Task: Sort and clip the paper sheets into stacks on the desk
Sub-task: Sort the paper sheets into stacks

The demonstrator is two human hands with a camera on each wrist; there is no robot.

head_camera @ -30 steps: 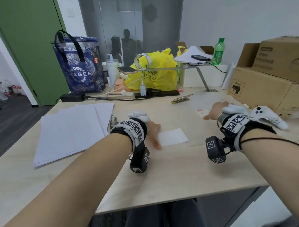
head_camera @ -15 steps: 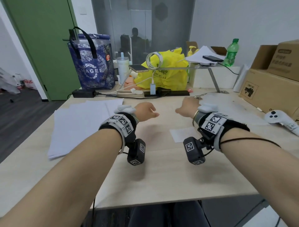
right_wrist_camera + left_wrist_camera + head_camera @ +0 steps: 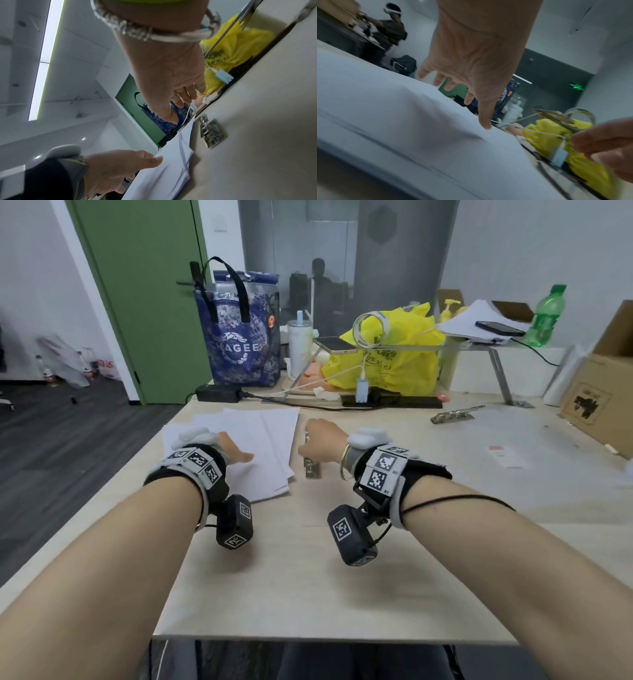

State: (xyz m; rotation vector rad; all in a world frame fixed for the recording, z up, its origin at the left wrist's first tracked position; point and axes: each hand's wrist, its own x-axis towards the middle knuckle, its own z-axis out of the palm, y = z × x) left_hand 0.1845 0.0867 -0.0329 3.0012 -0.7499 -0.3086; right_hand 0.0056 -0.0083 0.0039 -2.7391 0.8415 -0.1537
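A loose stack of white paper sheets (image 3: 263, 440) (image 3: 402, 121) (image 3: 171, 162) lies at the desk's left. My left hand (image 3: 239, 455) (image 3: 462, 94) hovers over it with fingers spread, and the thumb tip touches the top sheet. A bundle of metal clips (image 3: 311, 469) (image 3: 212, 134) lies just right of the stack. My right hand (image 3: 318, 440) (image 3: 180, 102) hangs directly above the clips with loosely curled fingers and holds nothing. A second bundle of metal clips (image 3: 452, 416) lies farther back on the right.
Along the back stand a blue tote bag (image 3: 239, 337), a white tumbler (image 3: 299, 344), a yellow bag (image 3: 394, 354), a black power strip (image 3: 390, 402) and a metal riser (image 3: 479, 347) with phones. Cardboard boxes (image 3: 603, 392) line the right edge. A small card (image 3: 503, 455) lies at the right.
Both hands swung left. The left hand left the small white slip and came over the paper stack. The right hand crossed from the desk's right side to the clips beside the stack.
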